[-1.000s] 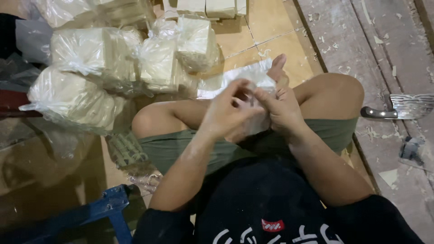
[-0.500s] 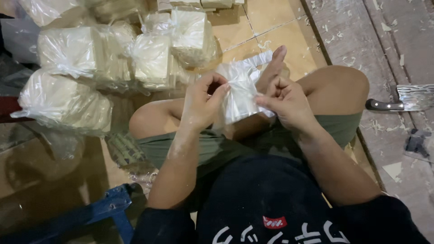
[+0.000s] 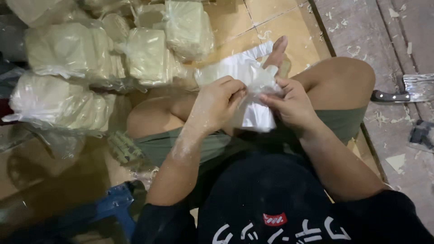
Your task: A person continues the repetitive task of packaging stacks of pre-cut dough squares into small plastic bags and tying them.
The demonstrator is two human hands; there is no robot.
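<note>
Tiled floor (image 3: 289, 18), filled bags (image 3: 149, 56) at 10 o'clock | left hand (image 3: 217, 101), right hand (image 3: 291, 104) both pinching empty bag (image 3: 253, 86) over lap | step: likely separating its mouth | next calls for rubbing layers apart

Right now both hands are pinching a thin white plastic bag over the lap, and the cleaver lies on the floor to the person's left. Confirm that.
Not quite. The head view shows the cleaver on the person's right. Left hand and right hand do pinch the white plastic bag.
</note>
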